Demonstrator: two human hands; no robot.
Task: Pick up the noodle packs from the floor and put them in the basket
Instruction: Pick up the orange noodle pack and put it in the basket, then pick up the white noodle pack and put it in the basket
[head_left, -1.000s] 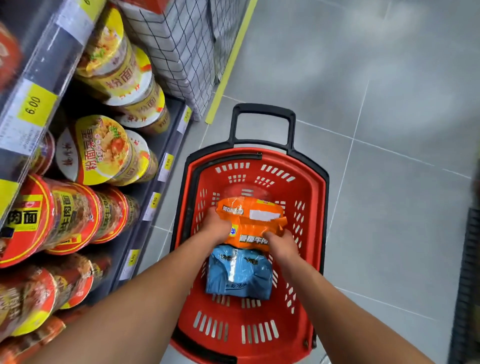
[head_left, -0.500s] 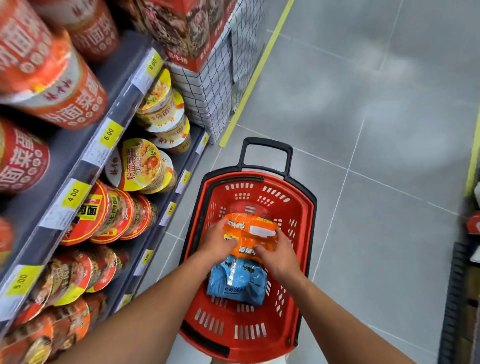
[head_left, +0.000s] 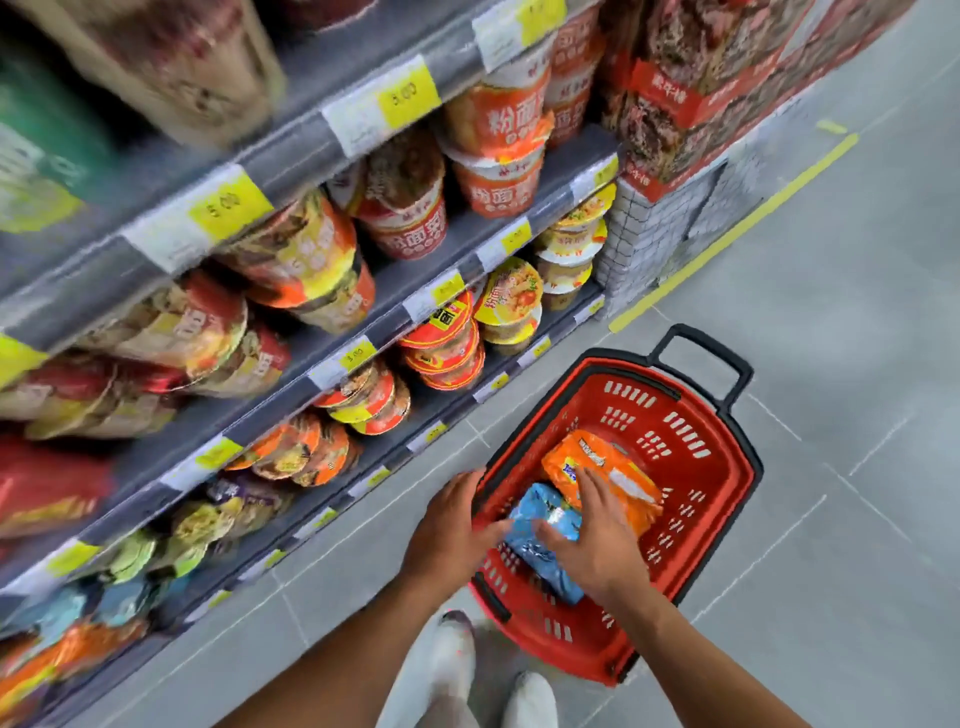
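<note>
Noodle packs both inside red basket (head_left: 722, 499), lower right of frame: orange noodle pack (head_left: 613, 467) toward far end, blue noodle pack (head_left: 540, 551) just beside it, nearer. Right hand (head_left: 592, 540) over both packs, fingers (head_left: 587, 483) straight and apart, tips over orange pack, thumb over blue pack; contact unclear. Left hand (head_left: 452, 530) at basket's left rim, fingers extended, gripping nothing. Basket on grey tile floor (head_left: 831, 338). Shelves of cup noodles (head_left: 415, 208) fill left of frame.
</note>
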